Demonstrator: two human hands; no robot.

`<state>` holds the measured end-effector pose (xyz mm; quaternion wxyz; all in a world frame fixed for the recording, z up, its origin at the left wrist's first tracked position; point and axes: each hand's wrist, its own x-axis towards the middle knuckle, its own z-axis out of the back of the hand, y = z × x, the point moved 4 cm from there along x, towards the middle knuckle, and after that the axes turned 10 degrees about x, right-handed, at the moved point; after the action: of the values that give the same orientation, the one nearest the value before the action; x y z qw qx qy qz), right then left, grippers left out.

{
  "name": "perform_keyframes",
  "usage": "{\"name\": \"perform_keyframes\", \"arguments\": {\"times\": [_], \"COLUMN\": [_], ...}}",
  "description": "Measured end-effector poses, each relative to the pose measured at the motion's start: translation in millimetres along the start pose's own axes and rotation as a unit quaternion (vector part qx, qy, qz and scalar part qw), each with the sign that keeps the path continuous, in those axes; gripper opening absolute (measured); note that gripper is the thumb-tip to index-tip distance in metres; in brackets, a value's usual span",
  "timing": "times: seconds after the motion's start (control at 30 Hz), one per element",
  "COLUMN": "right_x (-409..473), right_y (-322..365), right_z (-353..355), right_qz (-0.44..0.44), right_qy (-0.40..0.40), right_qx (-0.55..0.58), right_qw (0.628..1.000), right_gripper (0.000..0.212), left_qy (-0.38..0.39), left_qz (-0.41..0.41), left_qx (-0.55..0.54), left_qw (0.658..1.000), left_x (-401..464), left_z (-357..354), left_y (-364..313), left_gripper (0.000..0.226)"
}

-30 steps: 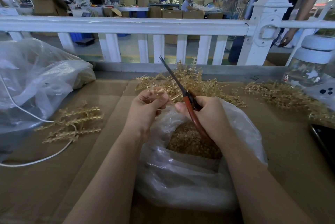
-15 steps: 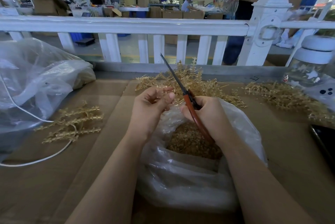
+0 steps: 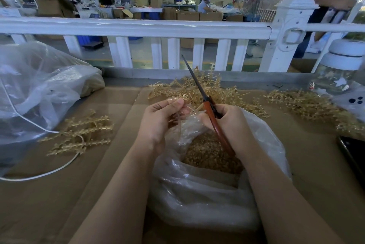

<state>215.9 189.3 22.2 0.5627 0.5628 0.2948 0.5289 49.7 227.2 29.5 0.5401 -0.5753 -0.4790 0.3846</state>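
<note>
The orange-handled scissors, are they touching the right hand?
Touching. The head view shows the right hand with its fingers curled round the handles of the orange-handled scissors, whose blades point up and away.

One wide-angle head-worn camera looks forward and down, close above the left hand (image 3: 158,123) and right hand (image 3: 231,125); its upper field reaches the white slatted railing (image 3: 138,28).

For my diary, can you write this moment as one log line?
left hand: pinches plastic stem | right hand: holds scissors | bag: under hands
</note>
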Motion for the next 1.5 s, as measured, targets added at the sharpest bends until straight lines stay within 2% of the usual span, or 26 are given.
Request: {"name": "perform_keyframes", "arguments": {"times": [0.17,0.33,0.57,0.87,1.5], "right_x": [-1,-8,-10,-9,-13], "right_y": [-4,0,3,4,6], "right_z": [0,-1,2,3,-1], "right_qz": [0.004,0.056,0.091,0.096,0.112], "right_qy": [0.010,0.016,0.006,-0.020,-0.014], "right_qx": [-0.054,-0.207,-0.275,-0.302,-0.261], "right_qw": [0.998,0.977,0.957,0.948,0.959], "right_gripper": [0.015,0.063,0.059,0.060,0.067], "left_qy": [-0.037,-0.071,-0.095,-0.071,-0.042], "left_qz": [-0.047,-0.093,-0.109,-0.144,-0.129], "left_qx": [0.016,0.051,0.071,0.092,0.020], "left_qw": [0.998,0.992,0.987,0.983,0.991], "left_x": [1,2,6,5,4], "left_z": [2,4,8,8,6], "left_y": [-2,-2,1,-1,-1], "left_gripper": [0.016,0.013,0.020,0.019,0.010]}}
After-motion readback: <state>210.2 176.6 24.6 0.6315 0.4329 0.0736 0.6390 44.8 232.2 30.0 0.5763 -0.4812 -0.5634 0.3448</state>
